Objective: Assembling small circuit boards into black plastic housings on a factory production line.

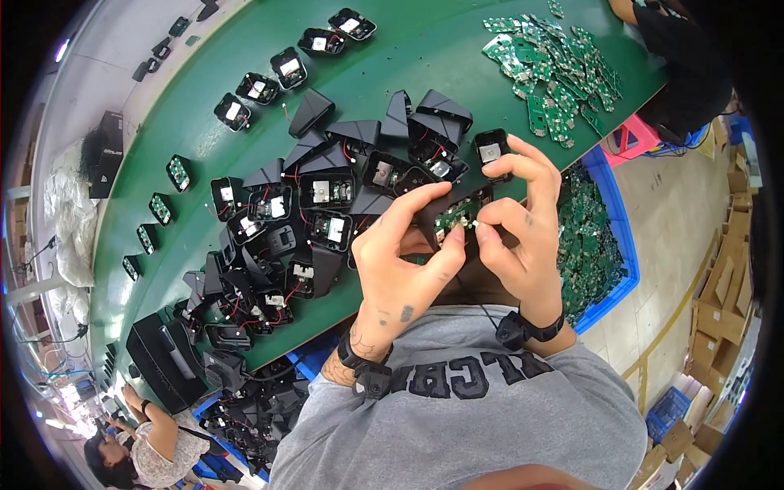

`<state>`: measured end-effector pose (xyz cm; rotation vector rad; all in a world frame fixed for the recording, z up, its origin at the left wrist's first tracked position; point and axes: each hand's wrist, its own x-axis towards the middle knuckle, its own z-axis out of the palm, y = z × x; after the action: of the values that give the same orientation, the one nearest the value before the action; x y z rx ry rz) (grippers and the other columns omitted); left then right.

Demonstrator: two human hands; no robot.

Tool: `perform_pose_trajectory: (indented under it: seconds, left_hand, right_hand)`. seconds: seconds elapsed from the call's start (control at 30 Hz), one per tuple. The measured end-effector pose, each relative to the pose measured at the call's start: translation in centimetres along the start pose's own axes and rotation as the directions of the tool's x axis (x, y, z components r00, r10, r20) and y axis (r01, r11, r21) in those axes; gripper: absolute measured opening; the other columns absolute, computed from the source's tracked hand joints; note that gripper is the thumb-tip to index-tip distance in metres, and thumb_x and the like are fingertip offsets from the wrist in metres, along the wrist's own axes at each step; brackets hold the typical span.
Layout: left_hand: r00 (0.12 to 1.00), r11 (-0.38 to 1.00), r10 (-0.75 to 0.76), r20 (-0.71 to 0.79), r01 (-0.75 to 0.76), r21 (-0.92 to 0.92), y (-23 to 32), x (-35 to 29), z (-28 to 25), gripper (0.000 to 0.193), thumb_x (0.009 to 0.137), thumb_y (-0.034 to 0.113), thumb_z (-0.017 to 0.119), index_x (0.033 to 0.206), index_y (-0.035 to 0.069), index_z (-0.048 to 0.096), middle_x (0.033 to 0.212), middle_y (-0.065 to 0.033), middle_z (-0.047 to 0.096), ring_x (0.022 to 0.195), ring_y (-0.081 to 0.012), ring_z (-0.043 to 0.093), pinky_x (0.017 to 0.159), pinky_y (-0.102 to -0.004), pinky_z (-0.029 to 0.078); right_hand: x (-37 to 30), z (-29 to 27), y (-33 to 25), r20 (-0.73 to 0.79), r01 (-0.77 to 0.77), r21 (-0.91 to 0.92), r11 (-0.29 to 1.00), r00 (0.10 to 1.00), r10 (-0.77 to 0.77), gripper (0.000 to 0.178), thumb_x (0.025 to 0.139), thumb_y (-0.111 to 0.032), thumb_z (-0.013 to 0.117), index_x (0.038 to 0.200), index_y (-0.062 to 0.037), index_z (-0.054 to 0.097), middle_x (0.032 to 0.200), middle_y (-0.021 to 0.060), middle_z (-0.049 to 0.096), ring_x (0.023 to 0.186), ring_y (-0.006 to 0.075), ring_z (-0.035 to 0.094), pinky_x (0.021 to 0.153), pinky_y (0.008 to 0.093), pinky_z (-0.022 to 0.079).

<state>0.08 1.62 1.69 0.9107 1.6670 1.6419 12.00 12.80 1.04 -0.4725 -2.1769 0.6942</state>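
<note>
My left hand [394,257] is closed on a black plastic housing [426,219], thumb on the near side and index finger across the far side. A green circuit board [450,219] with small white parts shows in its open face. On the right, my right hand [529,245] pinches a small white piece, seemingly a connector [476,224], between thumb and index finger at the board's edge. Its other fingers are raised and curled. Just beyond those fingers stands another open black housing [492,149] with a pale block inside. The underside of the held housing is hidden.
Many black housings with red wires [327,192] are heaped left of my hands on the green table [220,139]. Loose circuit boards [551,73] lie at the far right. A blue crate [625,237] of boards stands at my right. Co-workers are at the lower left and upper right.
</note>
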Motion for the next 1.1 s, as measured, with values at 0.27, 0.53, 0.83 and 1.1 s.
perform_pose_trajectory:
  seconds: [0.27, 0.53, 0.83, 1.1]
  left_hand:
    - [0.99, 0.985, 0.134, -0.043, -0.129, 0.114, -0.8, -0.1, 0.4, 0.041, 0.073, 0.0, 0.069, 0.114, -0.002, 0.062, 0.092, -0.0113, 0.067, 0.077, -0.0135, 0.069, 0.066, -0.0253, 0.057]
    - [0.993, 0.972, 0.12, -0.018, -0.114, 0.205, -0.7, -0.3, 0.4, 0.041, 0.074, -0.002, 0.069, 0.114, -0.001, 0.062, 0.094, -0.0079, 0.069, 0.081, -0.0106, 0.067, 0.071, -0.024, 0.055]
    - [0.984, 0.912, 0.173, 0.043, -0.177, 0.369, -0.6, -0.5, 0.7, 0.044, 0.07, 0.002, 0.071, 0.114, 0.001, 0.065, 0.092, -0.01, 0.069, 0.076, -0.0124, 0.069, 0.068, -0.0234, 0.055]
    - [0.996, 0.959, 0.081, 0.036, -0.087, 0.268, -0.7, -0.9, 0.9, 0.045, 0.071, 0.001, 0.071, 0.115, 0.001, 0.064, 0.091, -0.0091, 0.068, 0.075, -0.0108, 0.068, 0.066, -0.0228, 0.056]
  right_hand:
    - [-0.1, 0.0, 0.5, 0.068, 0.021, 0.085, 0.996, 0.997, -0.027, 0.01, 0.063, -0.006, 0.062, 0.069, -0.0054, 0.053, 0.109, 0.0118, 0.057, 0.118, 0.0373, 0.05, 0.097, 0.047, 0.038]
    - [-0.3, -0.3, 0.2, 0.205, -0.125, 0.169, 0.978, 0.975, 0.089, 0.012, 0.064, 0.001, 0.061, 0.07, -0.0013, 0.051, 0.107, 0.0131, 0.055, 0.11, 0.0326, 0.055, 0.092, 0.0412, 0.044]
    - [-0.2, -1.6, 0.3, 0.383, -0.202, 0.174, 0.964, 0.916, 0.123, 0.011, 0.067, 0.004, 0.061, 0.072, 0.0024, 0.052, 0.105, 0.0128, 0.052, 0.091, 0.0247, 0.057, 0.076, 0.032, 0.048]
    - [-0.4, -1.7, 0.7, 0.393, -0.235, 0.273, 0.933, 0.912, 0.114, 0.011, 0.066, 0.005, 0.061, 0.071, 0.0026, 0.051, 0.104, 0.0133, 0.052, 0.088, 0.0235, 0.057, 0.072, 0.0301, 0.048]
